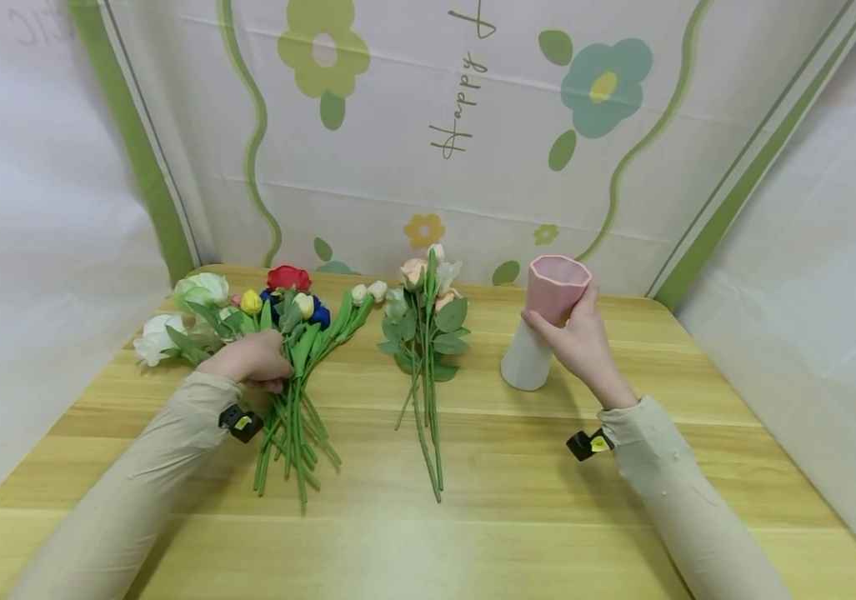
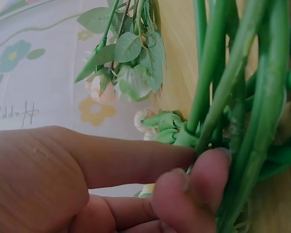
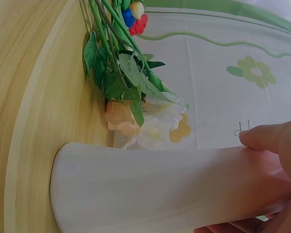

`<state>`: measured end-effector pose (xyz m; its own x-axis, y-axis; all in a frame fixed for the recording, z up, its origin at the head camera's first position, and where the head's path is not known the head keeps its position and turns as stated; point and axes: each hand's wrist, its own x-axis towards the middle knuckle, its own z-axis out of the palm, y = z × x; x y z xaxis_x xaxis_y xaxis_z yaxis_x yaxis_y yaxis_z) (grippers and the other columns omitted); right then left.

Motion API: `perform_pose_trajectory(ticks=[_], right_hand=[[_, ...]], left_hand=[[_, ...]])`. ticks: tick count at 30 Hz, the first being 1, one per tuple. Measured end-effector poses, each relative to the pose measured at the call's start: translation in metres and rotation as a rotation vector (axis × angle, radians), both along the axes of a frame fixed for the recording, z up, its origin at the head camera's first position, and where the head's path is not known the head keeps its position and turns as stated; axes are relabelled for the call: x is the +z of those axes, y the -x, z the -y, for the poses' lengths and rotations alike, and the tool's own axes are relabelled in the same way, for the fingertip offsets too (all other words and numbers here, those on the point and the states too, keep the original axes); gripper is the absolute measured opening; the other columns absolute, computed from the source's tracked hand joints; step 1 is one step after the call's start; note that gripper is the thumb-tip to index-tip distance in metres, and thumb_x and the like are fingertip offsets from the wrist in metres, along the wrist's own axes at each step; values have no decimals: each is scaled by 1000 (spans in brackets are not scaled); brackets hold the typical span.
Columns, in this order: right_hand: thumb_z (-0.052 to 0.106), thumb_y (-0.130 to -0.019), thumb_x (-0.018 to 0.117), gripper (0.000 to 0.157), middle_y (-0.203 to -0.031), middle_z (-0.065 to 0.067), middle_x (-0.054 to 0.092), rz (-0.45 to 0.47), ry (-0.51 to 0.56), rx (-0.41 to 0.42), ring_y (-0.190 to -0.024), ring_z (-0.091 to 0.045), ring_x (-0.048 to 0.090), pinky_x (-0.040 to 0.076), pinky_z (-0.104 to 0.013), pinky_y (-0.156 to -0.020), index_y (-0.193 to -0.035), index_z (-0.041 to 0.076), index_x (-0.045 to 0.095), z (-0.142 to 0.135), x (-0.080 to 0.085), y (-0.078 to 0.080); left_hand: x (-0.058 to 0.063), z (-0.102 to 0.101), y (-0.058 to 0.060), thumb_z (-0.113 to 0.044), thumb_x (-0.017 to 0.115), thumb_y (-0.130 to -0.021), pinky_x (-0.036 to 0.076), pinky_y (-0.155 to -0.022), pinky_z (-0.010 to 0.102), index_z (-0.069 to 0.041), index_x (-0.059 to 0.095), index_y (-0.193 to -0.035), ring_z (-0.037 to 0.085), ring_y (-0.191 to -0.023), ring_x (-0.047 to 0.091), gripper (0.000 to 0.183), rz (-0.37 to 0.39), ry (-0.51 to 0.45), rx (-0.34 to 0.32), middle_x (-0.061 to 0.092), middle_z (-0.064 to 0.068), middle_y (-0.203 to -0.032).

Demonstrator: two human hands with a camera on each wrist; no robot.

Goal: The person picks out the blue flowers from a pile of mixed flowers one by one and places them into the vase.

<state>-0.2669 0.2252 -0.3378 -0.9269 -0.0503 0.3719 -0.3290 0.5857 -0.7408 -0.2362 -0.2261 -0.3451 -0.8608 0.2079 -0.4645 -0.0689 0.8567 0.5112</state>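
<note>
On the left, my left hand (image 1: 253,358) reaches into a spread pile of artificial flowers with green stems (image 1: 294,425). In the left wrist view, thumb and fingertips pinch at a green stem (image 2: 233,73) among several others. The pile has white blooms (image 1: 160,338), a red bloom (image 1: 288,277), a yellow tulip (image 1: 251,302) and blue blooms (image 1: 320,313). On the right, my right hand (image 1: 576,337) grips the upper part of a faceted vase (image 1: 527,360), pink above and white below. The vase's base is at the tabletop, and its open mouth faces up.
Between the hands lies a smaller bunch of peach and white roses (image 1: 428,333), stems toward me. White tulips (image 1: 369,292) stick out from the pile's right side. The wooden table (image 1: 397,550) meets a printed cloth backdrop (image 1: 412,100) at the back, with white cloth at both sides.
</note>
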Motion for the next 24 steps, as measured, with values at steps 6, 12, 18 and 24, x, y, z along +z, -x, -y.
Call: perform_pose_trajectory(ticks=[6,12,18,24], right_hand=[[33,-85,78,98,-137,-25,40,-4,4,4,-123,-39,45,38,-57,-98,-151,6,10,-1,-1,1],[33,-86,77,98,-137,-25,40,0,3,3,-123,-39,45,39,-57,-98,-151,6,9,-1,-2,0],[34,-86,77,99,-138,-26,39,2,-7,1,-123,-40,45,39,-57,-98,-151,5,9,-1,-1,0],[32,-86,77,99,-138,-26,39,1,-9,-4,-123,-40,45,39,-57,-98,-151,4,8,-1,0,0]], left_hand=[[2,-1,-2,-6,53,-89,36,-46,22,-5,61,-67,8,-44,46,23,-3,6,2,54,0,-53],[1,-1,-1,-7,53,-90,37,-46,21,-4,62,-69,8,-44,46,23,-14,10,-10,55,1,-54],[2,6,1,-5,52,-90,49,-51,27,-3,63,-68,12,-50,58,25,-43,-6,-13,63,5,-58],[13,10,2,-8,54,-94,55,-57,34,-2,66,-64,19,-55,66,33,-105,48,-24,64,5,-58]])
